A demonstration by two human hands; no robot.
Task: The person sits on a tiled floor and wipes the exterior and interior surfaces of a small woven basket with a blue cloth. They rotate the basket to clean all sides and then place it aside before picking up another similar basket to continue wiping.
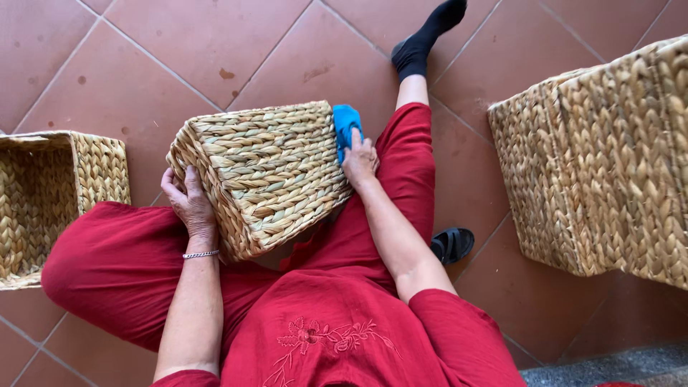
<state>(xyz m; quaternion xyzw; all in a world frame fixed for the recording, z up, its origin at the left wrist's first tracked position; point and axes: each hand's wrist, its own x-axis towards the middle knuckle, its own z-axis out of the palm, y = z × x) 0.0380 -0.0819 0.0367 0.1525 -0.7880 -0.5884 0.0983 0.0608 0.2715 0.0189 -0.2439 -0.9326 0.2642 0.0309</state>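
To your left an open woven basket [43, 201] sits on the terracotta tile floor [215, 43], its hollow facing up. To your right stands a larger woven basket [609, 165] — part of it runs out of view. A black sandal [453, 244] lies beside your red trousers [107, 265] — a black sock [424, 39] covers the outstretched foot.

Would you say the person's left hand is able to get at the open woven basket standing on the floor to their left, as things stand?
Probably yes, once freed: the left hand grips the basket on the lap, and the open basket stands close beside it, nothing between.
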